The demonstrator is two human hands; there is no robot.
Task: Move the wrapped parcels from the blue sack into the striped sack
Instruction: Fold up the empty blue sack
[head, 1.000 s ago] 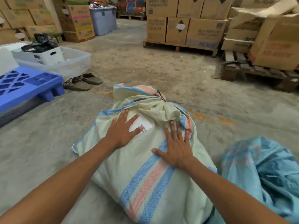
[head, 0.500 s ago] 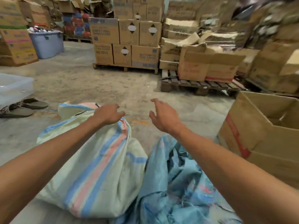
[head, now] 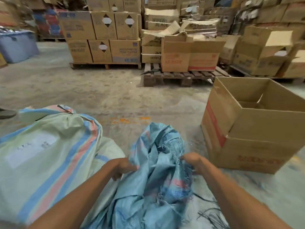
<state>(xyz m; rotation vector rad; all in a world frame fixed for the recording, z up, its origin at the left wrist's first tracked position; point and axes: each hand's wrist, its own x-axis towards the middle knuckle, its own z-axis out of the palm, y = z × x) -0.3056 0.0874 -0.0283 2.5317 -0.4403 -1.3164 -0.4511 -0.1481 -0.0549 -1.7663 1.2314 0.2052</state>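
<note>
The blue sack lies crumpled on the floor between the person's forearms, its long axis running away from the camera and its frayed end pointing toward the far boxes. The left hand grips its left edge; the right hand seems to pinch the frayed rim, though blur hides the fingers. The striped sack lies full just to the left, its gathered end pointing away. An open carton stands right.
</note>
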